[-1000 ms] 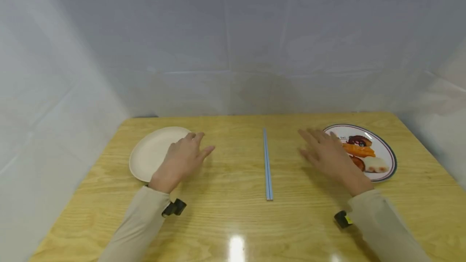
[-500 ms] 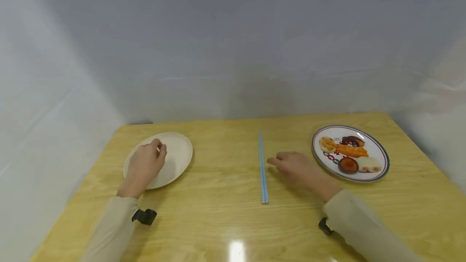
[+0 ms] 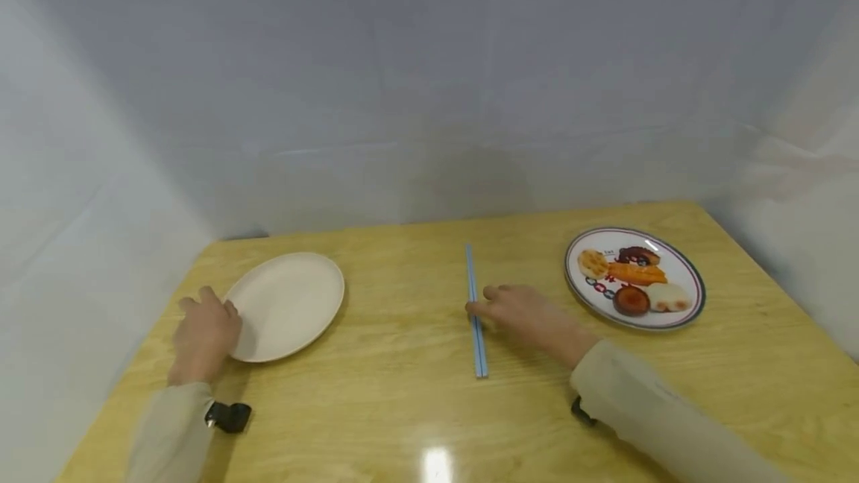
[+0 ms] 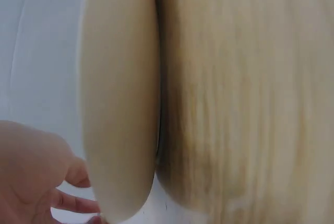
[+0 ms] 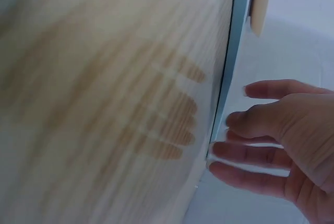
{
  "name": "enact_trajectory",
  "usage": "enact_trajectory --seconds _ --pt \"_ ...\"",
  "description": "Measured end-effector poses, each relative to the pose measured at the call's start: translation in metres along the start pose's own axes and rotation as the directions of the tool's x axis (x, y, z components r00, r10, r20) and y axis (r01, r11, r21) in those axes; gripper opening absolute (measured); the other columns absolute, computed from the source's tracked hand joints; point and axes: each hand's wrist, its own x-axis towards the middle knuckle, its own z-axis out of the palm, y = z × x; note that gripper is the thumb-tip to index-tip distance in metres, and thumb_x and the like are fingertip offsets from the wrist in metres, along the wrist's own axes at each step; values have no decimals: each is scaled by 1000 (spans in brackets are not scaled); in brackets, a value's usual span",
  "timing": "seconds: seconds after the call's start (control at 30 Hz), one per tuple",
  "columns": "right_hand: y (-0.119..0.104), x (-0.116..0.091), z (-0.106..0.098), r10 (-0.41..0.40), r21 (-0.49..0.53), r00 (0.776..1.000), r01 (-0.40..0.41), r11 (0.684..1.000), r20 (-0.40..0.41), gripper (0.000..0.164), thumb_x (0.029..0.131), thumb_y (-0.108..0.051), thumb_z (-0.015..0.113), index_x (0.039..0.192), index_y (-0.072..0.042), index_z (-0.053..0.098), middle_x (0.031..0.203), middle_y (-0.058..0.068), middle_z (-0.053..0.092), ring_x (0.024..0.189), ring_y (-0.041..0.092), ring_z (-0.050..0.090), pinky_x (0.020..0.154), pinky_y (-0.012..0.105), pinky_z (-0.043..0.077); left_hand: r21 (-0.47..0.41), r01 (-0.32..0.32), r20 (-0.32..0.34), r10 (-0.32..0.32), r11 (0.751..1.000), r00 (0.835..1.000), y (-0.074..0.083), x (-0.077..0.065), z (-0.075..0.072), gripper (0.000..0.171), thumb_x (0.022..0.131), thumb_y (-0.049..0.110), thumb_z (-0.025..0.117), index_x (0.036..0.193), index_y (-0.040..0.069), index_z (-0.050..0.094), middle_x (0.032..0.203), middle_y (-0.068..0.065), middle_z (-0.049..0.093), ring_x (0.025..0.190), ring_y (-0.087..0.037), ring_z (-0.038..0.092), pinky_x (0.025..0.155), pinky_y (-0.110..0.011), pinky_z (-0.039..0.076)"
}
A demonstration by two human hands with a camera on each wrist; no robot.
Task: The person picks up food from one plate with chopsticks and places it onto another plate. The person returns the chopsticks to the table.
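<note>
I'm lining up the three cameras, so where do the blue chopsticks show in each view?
Head: the blue chopsticks, just right of centre, partly covered by the right hand.
Left wrist: not in it.
Right wrist: the blue chopsticks slant down from the top, right of centre.
Shared landmark: the cream plate, left in the head view, left of centre in the left wrist view, a sliver at top right in the right wrist view.

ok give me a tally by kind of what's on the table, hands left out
Plain cream plate: 1
Patterned plate: 1
Blue chopsticks: 2
Food pieces: 5
Total: 9
</note>
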Motion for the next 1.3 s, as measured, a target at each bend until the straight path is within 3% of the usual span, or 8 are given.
enact_trajectory --seconds 0.07,0.17,0.3,0.43,0.63,0.87,1.2,1.3 --pt "-1 1 1 7 -5 1000 -7 1000 19 47 79 1 76 119 -19 61 94 8 63 76 20 62 62 29 53 -2 51 13 -51 999 999 -2 2 3 48 101 17 24 128 -23 21 112 -49 27 76 -59 51 62 -62 44" --pt "-4 2 1 16 -17 998 -15 1000 61 44 82 -1 74 119 -21 60 96 8 62 78 21 62 64 30 53 -1 59 29 -59 998 998 -7 6 7 45 102 18 21 126 -20 22 109 -47 30 81 -62 50 65 -63 42" --pt "-7 6 0 37 -37 993 -33 999 112 39 86 -5 72 118 -21 60 97 7 62 82 21 63 67 31 54 5 -23 112 22 1000 994 -18 14 8 44 103 17 18 122 -22 24 100 -48 41 85 -62 51 68 -62 44" --pt "-9 9 0 37 -101 988 -22 995 153 33 87 -9 71 116 -21 60 97 6 63 84 20 63 69 32 54 -3 -143 175 141 990 974 -30 20 7 38 103 16 20 113 -18 34 88 -41 51 79 -53 57 65 -55 45" --pt "-10 13 0 1 -177 987 28 984 161 23 87 -12 72 107 -18 65 96 1 66 84 16 64 71 29 52 37 -328 56 326 944 944 -43 19 10 26 100 17 39 79 3 43 62 -8 43 56 -22 42 51 -36 34" --pt "-14 12 -2 -92 -184 988 113 976 120 18 85 -12 74 101 -19 69 92 0 66 81 16 64 69 29 50 78 -426 -66 431 901 900 -54 19 12 29 94 17 51 68 12 39 57 -1 36 53 -17 35 49 -32 27" --pt "-8 14 4 -35 -212 992 60 975 121 20 87 -15 73 104 -21 67 99 2 63 82 17 65 72 30 52 82 -453 -71 459 887 886 -56 23 15 28 92 17 52 67 12 40 57 0 37 52 -16 35 48 -31 27" --pt "-9 13 3 -60 -201 987 89 976 147 18 87 -16 72 103 -24 69 99 1 61 80 16 64 70 28 51 92 -451 -13 454 888 891 -53 25 14 27 95 16 49 70 9 43 58 -2 42 53 -19 39 48 -34 31"
